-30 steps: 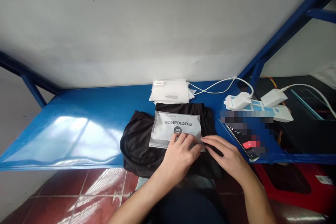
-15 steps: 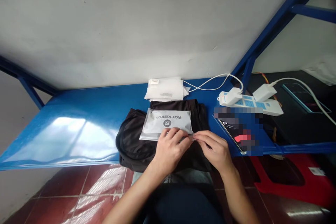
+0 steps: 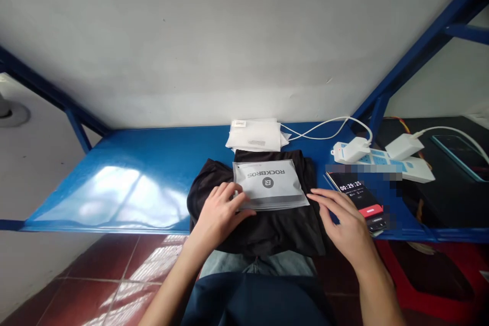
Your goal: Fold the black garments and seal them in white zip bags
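A zip pouch (image 3: 267, 191) printed ROCKBROS lies flat on a piece of folded black cloth (image 3: 263, 234), its lettering upside down to me. My left hand (image 3: 219, 214) rests over the pouch's left edge, fingers bent and thumb stretched apart along the near side. At the pouch's right near corner is my right hand (image 3: 346, 226), with fingers extended and the thumb apart. Its fingertips are beside the corner; whether they touch it I cannot tell. Neither hand grips the pouch.
White packets (image 3: 254, 135) are stacked by the wall on the blue shelf (image 3: 153, 163). To the right are a phone (image 3: 355, 193) showing a timer and a power strip (image 3: 414, 165) with chargers and white cables. Below stands a red stool (image 3: 385, 260).
My hands have parted from the pouch's near right corner. The left has moved to the left edge, while the right has opened a little away. The camera view has shifted.
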`<state>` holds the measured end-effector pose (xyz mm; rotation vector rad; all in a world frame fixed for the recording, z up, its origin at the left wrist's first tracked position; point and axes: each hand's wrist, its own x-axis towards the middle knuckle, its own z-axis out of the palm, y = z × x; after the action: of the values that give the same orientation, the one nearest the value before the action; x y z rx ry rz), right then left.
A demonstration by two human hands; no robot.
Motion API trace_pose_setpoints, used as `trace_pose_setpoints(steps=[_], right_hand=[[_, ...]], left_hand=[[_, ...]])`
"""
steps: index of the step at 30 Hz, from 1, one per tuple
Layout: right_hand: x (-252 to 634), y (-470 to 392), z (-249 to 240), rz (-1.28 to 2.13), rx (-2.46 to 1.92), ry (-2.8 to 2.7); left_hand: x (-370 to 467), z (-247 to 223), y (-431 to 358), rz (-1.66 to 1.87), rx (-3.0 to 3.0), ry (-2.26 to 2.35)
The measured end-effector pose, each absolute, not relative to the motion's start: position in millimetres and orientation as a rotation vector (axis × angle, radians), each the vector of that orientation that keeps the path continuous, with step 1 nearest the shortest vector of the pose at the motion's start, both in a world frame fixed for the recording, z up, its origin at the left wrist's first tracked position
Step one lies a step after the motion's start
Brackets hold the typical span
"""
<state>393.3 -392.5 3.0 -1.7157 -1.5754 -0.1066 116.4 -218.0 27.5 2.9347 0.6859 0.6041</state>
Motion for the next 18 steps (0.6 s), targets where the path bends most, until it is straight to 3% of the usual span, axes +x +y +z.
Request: trace_pose_setpoints(steps=[3,7,9,15,18], right_hand=[[369.0,-399.0,23.8,-0.074,-1.586,-1.616],[326.7,-377.3,29.0,0.019,-1.515,-1.755],[312.2,-356.1,23.0,-0.006,-1.675,-1.781],[302.1,-312.0,9.5,0.018,-2.13,-1.876],[306.8,-307.7,12.4,0.025,-2.097,-1.908]], left_hand=[[137.5,30.1,-216.3,0.702,3.06,0.574],[153.2,29.3,-220.7,1.303,2.976,0.715],[155.8,28.6,-224.7,1.424,2.907,0.811],[143.6,32.1,-211.0,0.683,2.432,1.338],[140.6,31.0,-189.8,0.517,2.203,1.22]])
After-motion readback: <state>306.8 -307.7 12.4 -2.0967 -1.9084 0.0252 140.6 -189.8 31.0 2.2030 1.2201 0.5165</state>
